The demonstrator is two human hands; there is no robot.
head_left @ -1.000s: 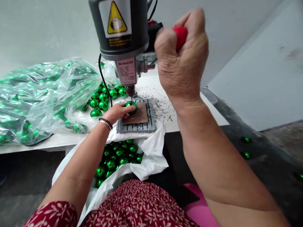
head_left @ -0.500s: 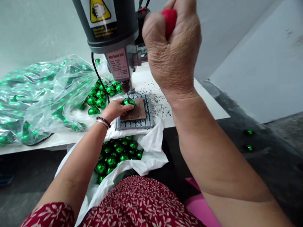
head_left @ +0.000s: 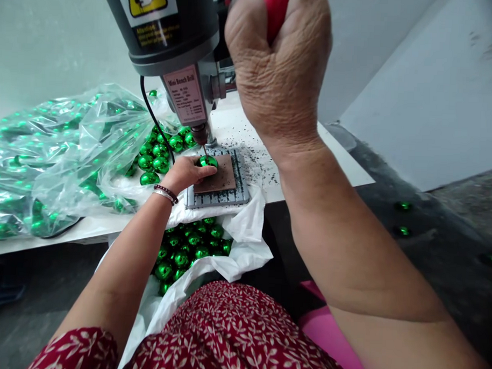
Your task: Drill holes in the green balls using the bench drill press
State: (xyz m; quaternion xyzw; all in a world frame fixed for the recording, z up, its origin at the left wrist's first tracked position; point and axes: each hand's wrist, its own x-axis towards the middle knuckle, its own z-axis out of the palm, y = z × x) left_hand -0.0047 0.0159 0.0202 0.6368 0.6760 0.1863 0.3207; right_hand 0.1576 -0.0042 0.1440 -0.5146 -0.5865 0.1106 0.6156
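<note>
Green shiny ball (head_left: 207,161) sits on a brown pad (head_left: 222,178), pinched at its near side by the fingertips of the left hand (head_left: 186,173), which curls narrowly around it. The pad lies on the grey ribbed base plate (head_left: 240,191) of a mini bench drill (head_left: 170,36). Directly above the held ball, the thin drill bit (head_left: 204,148) hangs from the chuck, its tip just at the ball's top; whether it touches cannot be told. A beaded bracelet (head_left: 165,191) and a pale bangle circle the left wrist.

Up and to the right of that hand, the right hand (head_left: 278,72) is a tight fist wrapped around the red knob (head_left: 274,16) of the drill's feed lever, knuckles toward the camera. The drill's dark motor housing carries a yellow warning label and a pink rating plate, with a black cable (head_left: 153,116) dropping just behind the left hand.

Left of the left hand, loose green balls (head_left: 154,160) spill from a clear plastic bag (head_left: 57,151) spread over the white tabletop (head_left: 335,160). Dark drilling chips (head_left: 258,163) speckle the tabletop beyond the base plate. Below the left wrist, a white bag (head_left: 244,243) hangs open at the table edge, holding more green balls (head_left: 187,250). Nearest the camera are a red patterned garment (head_left: 232,340) and a pink seat (head_left: 329,343). Beyond the right forearm, a few stray green balls (head_left: 402,218) lie on the dark floor.
</note>
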